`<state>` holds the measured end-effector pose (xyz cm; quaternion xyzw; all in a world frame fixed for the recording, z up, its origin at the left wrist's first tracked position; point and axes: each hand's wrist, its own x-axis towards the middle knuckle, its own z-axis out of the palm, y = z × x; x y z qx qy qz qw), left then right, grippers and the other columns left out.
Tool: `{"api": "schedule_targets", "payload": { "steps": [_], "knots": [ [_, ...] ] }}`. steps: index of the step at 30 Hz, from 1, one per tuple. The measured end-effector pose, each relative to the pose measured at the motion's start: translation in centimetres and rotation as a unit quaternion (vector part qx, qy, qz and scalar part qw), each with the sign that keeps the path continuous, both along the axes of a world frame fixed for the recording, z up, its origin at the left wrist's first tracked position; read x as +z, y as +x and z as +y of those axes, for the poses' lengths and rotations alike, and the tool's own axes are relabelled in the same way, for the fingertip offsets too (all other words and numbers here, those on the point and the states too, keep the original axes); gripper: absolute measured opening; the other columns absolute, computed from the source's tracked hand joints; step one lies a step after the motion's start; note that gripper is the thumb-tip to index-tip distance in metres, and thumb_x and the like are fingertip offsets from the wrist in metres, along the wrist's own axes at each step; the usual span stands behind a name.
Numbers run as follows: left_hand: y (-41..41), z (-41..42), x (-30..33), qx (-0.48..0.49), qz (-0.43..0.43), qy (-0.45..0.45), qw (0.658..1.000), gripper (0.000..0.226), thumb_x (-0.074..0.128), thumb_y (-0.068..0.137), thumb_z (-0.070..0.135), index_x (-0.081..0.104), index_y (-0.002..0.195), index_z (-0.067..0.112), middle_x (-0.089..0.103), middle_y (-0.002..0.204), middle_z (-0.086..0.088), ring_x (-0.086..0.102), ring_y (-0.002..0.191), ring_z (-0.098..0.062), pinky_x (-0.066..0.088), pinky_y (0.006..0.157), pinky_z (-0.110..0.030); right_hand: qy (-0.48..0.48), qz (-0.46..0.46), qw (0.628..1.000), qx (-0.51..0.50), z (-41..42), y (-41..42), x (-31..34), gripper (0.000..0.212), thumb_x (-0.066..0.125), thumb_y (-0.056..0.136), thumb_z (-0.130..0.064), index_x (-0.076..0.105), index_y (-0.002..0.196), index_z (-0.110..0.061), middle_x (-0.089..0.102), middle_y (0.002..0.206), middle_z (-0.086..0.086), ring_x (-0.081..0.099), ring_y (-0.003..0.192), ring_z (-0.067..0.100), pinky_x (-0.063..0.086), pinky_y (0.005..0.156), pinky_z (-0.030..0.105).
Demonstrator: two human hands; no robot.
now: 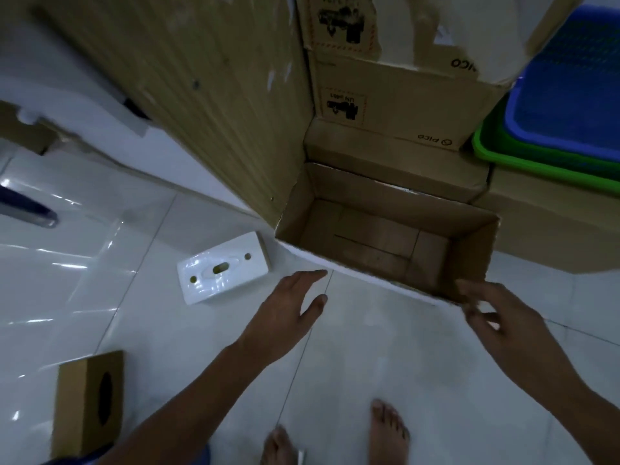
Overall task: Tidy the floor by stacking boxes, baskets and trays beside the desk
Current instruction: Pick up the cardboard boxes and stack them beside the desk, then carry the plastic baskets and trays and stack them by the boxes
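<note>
On the white tiled floor [352, 347], a person's empty left hand [285, 313] and right hand [493, 313], fingers spread, flank an open cardboard box [385, 236]; next, probably gripping its sides to stack it.

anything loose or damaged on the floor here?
Two small boxes lie apart from the pile: a white box and a brown box on its side. Top PICO carton has torn facing.

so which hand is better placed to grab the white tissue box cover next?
Left. The left hand is open, beside the white tissue box cover. The right hand is at the open cardboard box's far corner.
</note>
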<state>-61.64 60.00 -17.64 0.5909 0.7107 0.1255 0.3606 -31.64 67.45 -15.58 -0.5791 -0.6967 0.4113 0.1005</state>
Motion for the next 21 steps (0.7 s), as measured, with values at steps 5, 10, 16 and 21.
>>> {"api": "schedule_targets", "payload": {
  "steps": [5, 10, 16, 21],
  "knots": [
    [2.1, -2.7, 5.4, -0.021, -0.012, 0.023, 0.999, 0.042, 0.047, 0.098, 0.036, 0.045, 0.138, 0.026, 0.051, 0.14, 0.007, 0.047, 0.126, -0.009, 0.042, 0.104, -0.027, -0.008, 0.03, 0.994, 0.102, -2.9, -2.8, 5.0, 0.029, 0.053, 0.093, -0.027, 0.052, 0.115, -0.046, 0.058, 0.111, -0.026, 0.058, 0.097, -0.004, 0.041, 0.073, 0.005],
    [2.5, -5.4, 9.7, -0.056, 0.0, 0.058, 0.997, 0.041, 0.045, 0.097, 0.037, 0.049, 0.136, 0.024, 0.056, 0.133, 0.004, 0.052, 0.119, -0.012, 0.046, 0.099, -0.028, 0.011, 0.057, 0.984, 0.166, -4.2, -5.8, 10.6, 0.031, 0.038, 0.085, -0.052, 0.046, 0.115, -0.055, 0.052, 0.106, -0.038, 0.054, 0.095, -0.011, 0.039, 0.065, 0.004],
    [1.4, -9.2, 14.5, -0.043, 0.009, 0.07, 0.997, 0.038, 0.046, 0.098, 0.036, 0.05, 0.134, 0.024, 0.056, 0.133, 0.005, 0.051, 0.118, -0.009, 0.041, 0.097, -0.019, 0.026, 0.092, 0.973, 0.212, -5.8, -8.9, 15.4, 0.037, 0.036, 0.084, -0.054, 0.053, 0.116, -0.046, 0.055, 0.107, -0.031, 0.054, 0.095, -0.009, 0.038, 0.065, 0.006],
    [-0.8, -13.8, 17.7, 0.009, 0.004, 0.078, 0.997, 0.039, 0.044, 0.099, 0.037, 0.051, 0.134, 0.022, 0.056, 0.133, 0.004, 0.05, 0.119, -0.009, 0.039, 0.096, -0.017, 0.017, 0.09, 0.959, 0.267, -8.0, -12.1, 17.5, 0.026, 0.04, 0.082, -0.052, 0.048, 0.107, -0.054, 0.052, 0.104, -0.037, 0.057, 0.096, -0.005, 0.04, 0.072, 0.007]
  ]
}}
